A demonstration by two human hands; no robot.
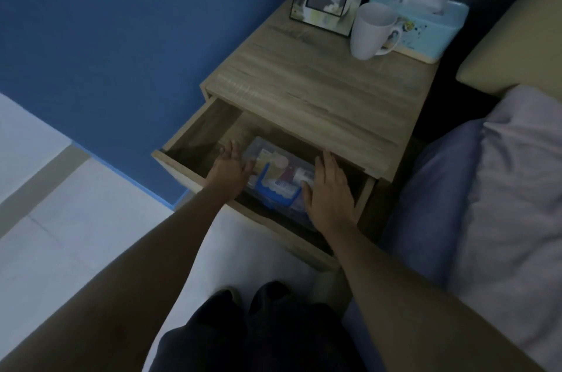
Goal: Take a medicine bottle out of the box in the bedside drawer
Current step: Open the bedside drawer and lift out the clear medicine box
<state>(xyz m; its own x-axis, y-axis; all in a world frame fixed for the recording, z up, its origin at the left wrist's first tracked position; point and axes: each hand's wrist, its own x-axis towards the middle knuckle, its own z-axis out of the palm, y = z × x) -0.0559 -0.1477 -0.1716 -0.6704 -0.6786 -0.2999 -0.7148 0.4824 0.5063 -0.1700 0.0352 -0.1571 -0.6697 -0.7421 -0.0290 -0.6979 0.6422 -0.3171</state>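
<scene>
Both hands are spread open and grip nothing: the left hand (pixel 232 163) and right hand (pixel 330 189) flank the clear plastic box with a blue latch (pixel 275 178) inside the pulled-out wooden bedside drawer (pixel 194 140). The small medicine bottles (pixel 299 174) lie between them. The low cabinet top beyond the fingers may snag a lifted box and spill it.

We can read no text, number or brand anywhere. The packets inside the clear box (pixel 278 172) in the drawer carry labels, but they are too blurred for us to make out. The prints on the white mug (pixel 371 31) and tissue box (pixel 425 28) are pictures, not words.
</scene>
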